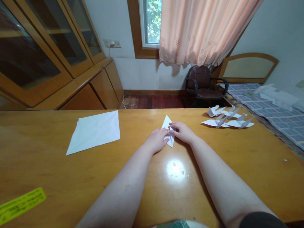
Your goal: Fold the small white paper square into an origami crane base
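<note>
A white sheet of paper folded into a narrow diamond (pixel 166 120) lies flat on the wooden table, one point facing away from me and one toward me. My left hand (pixel 156 140) rests on its left side, fingers curled and pressed onto the paper near the middle. From the right, my right hand (pixel 183 132) has its bent fingertips on the paper's centre fold, close to the left fingers. The fingers of both hands cover much of the paper's middle.
A larger white paper sheet (pixel 97 132) lies left on the table (pixel 94 182). Several folded paper cranes (pixel 218 121) stand in a group at the right far edge. A yellow label (pixel 20 206) is at the lower left. Beyond are an office chair (pixel 202 79) and a bed (pixel 268 106).
</note>
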A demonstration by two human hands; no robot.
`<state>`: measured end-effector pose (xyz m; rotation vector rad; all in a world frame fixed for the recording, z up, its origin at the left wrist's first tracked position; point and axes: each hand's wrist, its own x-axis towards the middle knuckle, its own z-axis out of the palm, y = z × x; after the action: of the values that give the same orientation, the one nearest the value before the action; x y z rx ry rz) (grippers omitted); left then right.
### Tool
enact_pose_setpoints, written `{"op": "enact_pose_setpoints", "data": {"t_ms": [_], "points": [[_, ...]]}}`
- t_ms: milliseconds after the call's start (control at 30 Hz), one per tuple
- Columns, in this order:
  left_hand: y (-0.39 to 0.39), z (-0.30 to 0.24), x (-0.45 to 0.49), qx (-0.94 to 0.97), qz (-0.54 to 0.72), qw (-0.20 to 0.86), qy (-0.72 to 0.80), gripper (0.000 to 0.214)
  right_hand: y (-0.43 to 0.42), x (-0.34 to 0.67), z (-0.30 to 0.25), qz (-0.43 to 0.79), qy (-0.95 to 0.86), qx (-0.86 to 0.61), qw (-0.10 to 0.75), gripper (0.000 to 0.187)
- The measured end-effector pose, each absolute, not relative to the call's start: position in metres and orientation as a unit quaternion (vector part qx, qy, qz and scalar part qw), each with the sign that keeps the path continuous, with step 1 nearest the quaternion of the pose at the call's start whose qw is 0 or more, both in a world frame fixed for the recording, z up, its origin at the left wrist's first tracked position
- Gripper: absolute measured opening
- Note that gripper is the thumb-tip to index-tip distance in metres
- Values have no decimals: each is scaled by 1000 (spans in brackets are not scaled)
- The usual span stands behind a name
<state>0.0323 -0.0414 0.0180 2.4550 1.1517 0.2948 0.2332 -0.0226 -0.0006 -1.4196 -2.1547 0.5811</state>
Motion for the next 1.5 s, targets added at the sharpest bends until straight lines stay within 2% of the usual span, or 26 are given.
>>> {"op": "enact_pose_setpoints", "data": {"t_ms": [133, 233, 333, 400, 567, 700, 867, 1000, 1100, 1267, 1500], "points": [[-41, 10, 33, 881, 80, 197, 423, 51, -23, 234, 2, 201, -765, -550, 267, 20], [-41, 6, 33, 880, 56, 187, 433, 53, -22, 237, 2, 192, -723, -609, 265, 26], [-41, 7, 33, 868, 48, 179, 461, 56, -18, 241, -1, 196, -715, -619, 260, 12], [-42, 9, 32, 861, 47, 173, 476, 57, -16, 244, -4, 177, -743, -594, 252, 13], [-43, 13, 31, 860, 37, 173, 479, 69, -13, 245, -6, 128, -788, -562, 216, 23], [-43, 13, 31, 862, 28, 175, 475, 74, -16, 243, -6, 186, -825, -489, 213, 33], [-41, 12, 30, 862, 26, 179, 474, 66, -20, 244, -2, 257, -830, -457, 190, 63], [-39, 12, 29, 862, 26, 187, 470, 69, -21, 246, 3, 273, -836, -446, 165, 81], [-39, 13, 28, 862, 21, 192, 468, 71, -20, 248, 2, 283, -833, -447, 164, 72], [-40, 18, 28, 861, 14, 194, 470, 69, -17, 251, -3, 313, -820, -440, 188, 38], [-38, 19, 27, 857, 28, 206, 472, 72, -18, 255, 0, 366, -791, -438, 219, 20]]}}
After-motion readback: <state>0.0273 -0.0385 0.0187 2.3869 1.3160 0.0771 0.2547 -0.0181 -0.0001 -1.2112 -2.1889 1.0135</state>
